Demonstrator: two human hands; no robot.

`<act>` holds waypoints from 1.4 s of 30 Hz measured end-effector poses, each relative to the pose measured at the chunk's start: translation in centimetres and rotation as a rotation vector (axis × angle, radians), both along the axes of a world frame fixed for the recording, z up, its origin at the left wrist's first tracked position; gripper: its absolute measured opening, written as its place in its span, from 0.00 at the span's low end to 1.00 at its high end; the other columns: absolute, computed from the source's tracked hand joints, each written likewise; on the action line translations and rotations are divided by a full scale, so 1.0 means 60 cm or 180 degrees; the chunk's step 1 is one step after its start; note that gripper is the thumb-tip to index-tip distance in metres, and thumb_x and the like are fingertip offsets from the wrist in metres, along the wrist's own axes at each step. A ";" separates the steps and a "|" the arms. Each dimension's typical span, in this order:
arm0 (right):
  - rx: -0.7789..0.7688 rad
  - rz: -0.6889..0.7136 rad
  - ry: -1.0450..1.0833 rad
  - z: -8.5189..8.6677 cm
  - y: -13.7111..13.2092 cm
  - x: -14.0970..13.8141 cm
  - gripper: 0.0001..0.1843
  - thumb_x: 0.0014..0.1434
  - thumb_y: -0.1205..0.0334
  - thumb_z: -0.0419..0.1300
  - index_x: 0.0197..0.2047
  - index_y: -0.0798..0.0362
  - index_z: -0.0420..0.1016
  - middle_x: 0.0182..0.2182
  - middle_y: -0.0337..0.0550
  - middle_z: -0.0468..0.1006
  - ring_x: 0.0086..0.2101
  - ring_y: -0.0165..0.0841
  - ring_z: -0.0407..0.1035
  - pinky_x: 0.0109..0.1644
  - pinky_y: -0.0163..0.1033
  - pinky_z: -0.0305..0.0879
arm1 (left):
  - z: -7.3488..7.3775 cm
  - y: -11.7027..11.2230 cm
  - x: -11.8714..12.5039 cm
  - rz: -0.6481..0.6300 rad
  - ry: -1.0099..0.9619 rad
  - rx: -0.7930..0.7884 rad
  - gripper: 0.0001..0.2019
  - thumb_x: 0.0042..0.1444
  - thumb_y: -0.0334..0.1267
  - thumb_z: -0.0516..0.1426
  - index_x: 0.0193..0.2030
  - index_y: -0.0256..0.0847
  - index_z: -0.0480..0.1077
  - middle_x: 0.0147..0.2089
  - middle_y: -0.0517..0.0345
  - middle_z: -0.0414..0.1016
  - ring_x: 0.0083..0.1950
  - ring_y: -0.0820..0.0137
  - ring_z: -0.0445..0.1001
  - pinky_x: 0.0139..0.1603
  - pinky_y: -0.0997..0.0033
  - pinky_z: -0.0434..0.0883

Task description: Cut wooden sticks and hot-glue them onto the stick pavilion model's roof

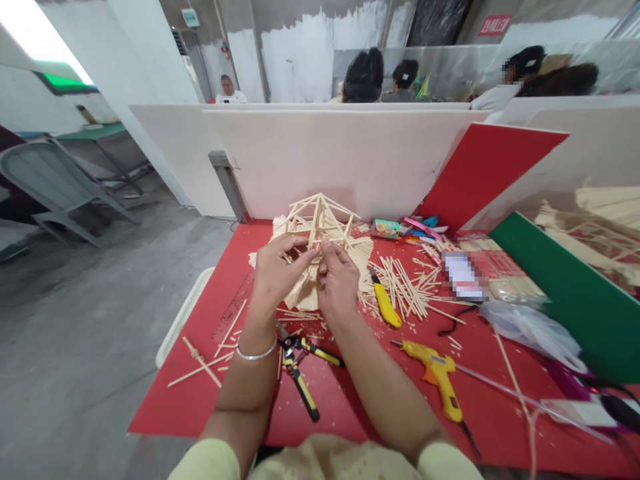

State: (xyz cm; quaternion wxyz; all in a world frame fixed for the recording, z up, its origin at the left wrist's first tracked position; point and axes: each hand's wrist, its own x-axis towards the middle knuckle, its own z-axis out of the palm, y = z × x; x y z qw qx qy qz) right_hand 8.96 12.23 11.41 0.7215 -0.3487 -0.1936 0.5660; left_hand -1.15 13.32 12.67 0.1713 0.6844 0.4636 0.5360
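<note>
A model built of thin wooden sticks (320, 223) stands on the red table (210, 393) in front of me. My left hand (274, 270) grips its front sticks with fingers pinched. My right hand (339, 280) is closed beside it, fingers curled onto the same part of the model. The two hands almost touch. What lies under the fingers is hidden.
Yellow-handled pliers (300, 370) lie just below my wrists. A yellow utility knife (385, 303), a yellow glue gun (440, 377), loose sticks (407, 287), a green board (570, 293) and a plastic bag (525, 327) lie to the right. White partitions (325, 153) stand behind; several people sit beyond.
</note>
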 end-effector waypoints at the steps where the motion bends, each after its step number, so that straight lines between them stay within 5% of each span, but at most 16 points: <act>1: 0.0001 -0.0012 -0.0013 0.000 0.000 0.000 0.17 0.44 0.51 0.72 0.31 0.52 0.74 0.14 0.24 0.61 0.16 0.20 0.50 0.19 0.31 0.43 | 0.000 0.000 0.000 -0.0002 -0.0004 -0.0007 0.07 0.53 0.40 0.64 0.36 0.40 0.78 0.34 0.57 0.78 0.29 0.74 0.70 0.31 0.73 0.68; 42: -0.0006 -0.0028 -0.0097 0.008 -0.002 0.002 0.20 0.48 0.45 0.70 0.28 0.51 0.69 0.14 0.25 0.62 0.14 0.19 0.49 0.17 0.30 0.41 | 0.002 -0.004 0.009 0.0045 0.0069 0.0051 0.05 0.55 0.39 0.62 0.34 0.40 0.77 0.33 0.57 0.77 0.30 0.73 0.71 0.31 0.73 0.68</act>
